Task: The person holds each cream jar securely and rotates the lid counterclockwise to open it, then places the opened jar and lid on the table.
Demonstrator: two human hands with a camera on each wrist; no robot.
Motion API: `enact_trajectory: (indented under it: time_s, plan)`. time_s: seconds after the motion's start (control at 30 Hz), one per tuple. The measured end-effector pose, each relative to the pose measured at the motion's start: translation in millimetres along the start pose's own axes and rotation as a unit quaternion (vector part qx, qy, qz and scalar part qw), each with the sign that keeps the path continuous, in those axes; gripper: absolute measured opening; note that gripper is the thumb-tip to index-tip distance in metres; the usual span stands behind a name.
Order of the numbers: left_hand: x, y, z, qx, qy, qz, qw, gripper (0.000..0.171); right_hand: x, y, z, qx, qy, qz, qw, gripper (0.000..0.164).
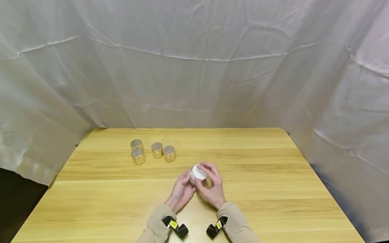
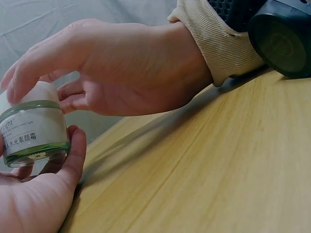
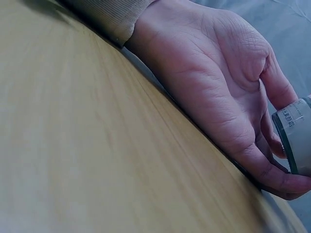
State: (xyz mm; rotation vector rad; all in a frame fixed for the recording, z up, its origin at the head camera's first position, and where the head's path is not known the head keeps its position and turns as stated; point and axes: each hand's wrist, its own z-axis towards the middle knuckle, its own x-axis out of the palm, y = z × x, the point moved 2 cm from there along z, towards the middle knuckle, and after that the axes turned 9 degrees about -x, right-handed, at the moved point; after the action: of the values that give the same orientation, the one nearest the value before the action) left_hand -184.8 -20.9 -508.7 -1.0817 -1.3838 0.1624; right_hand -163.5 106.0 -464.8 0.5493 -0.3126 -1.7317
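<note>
Above table (image 1: 273,202), left hand (image 1: 182,193) curls fingers round jar (image 2: 39,128), contents hidden; right hand (image 1: 214,189) pinches white lid (image 1: 199,172).

Round white-and-green glass jar (image 2: 46,127): white lid (image 1: 199,173), green bottom
Small round gold pots (image 1: 169,155): shiny, grey tops
Flat wooden table (image 1: 273,192): yellow, brown streaks
Hanging cloth (image 1: 194,84): grey

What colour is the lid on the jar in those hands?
White; the lid shows best in the head view.

My head view is bright; my dimmer left-wrist view shows a soft shadow across the tabletop (image 2: 209,170), two o'clock to eight.
</note>
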Motion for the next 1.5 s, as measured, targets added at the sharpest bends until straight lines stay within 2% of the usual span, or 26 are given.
enact_trajectory:
  time_s: [0.13, 0.27, 0.4, 0.53, 0.77, 0.9, 1.07, 1.2, 1.5]
  plan:
    - [0.0, 0.4, -0.8, -0.003, -0.005, 0.006, 1.0000, 0.049, 1.2, -2.6, -2.7, 0.004, 0.001, -0.013, 1.000, 0.045]
    - [-0.2, 0.9, -1.4, -0.004, -0.005, 0.004, 1.0000, 0.049, 3.5, -16.2, -12.2, 0.010, -0.006, -0.023, 1.000, 0.049]
    - [-0.7, 0.8, -1.0, 0.002, 0.001, 0.000, 1.0000, 0.050, 4.2, -30.2, -21.2, 0.007, -0.006, -0.023, 1.000, 0.049]
    - [-1.1, 1.1, 0.0, 0.006, 0.002, -0.004, 1.0000, 0.048, 3.5, -34.4, -23.7, 0.002, 0.003, -0.011, 1.000, 0.048]
    - [-0.2, 1.2, -0.3, 0.003, -0.011, -0.009, 0.9999, 0.047, 4.2, -30.6, -20.7, 0.013, -0.005, -0.023, 1.000, 0.050]
    - [0.2, 0.4, -0.5, 0.001, -0.010, -0.008, 0.9999, 0.048, 3.1, -16.7, -10.9, 0.022, -0.010, -0.022, 0.999, 0.048]
    - [0.1, 0.0, -0.3, -0.002, -0.002, -0.004, 1.0000, 0.049, 0.9, -2.3, -2.0, 0.008, -0.003, 0.001, 1.000, 0.042]
    - [0.1, -0.1, -0.1, -0.002, -0.002, -0.003, 1.0000, 0.049, 1.2, -2.0, -1.8, 0.000, -0.001, 0.013, 1.000, 0.043]
    - [0.3, 0.3, -0.5, 0.000, -0.011, 0.000, 0.9999, 0.049, 2.5, -9.6, -6.8, 0.022, -0.010, -0.009, 1.000, 0.050]
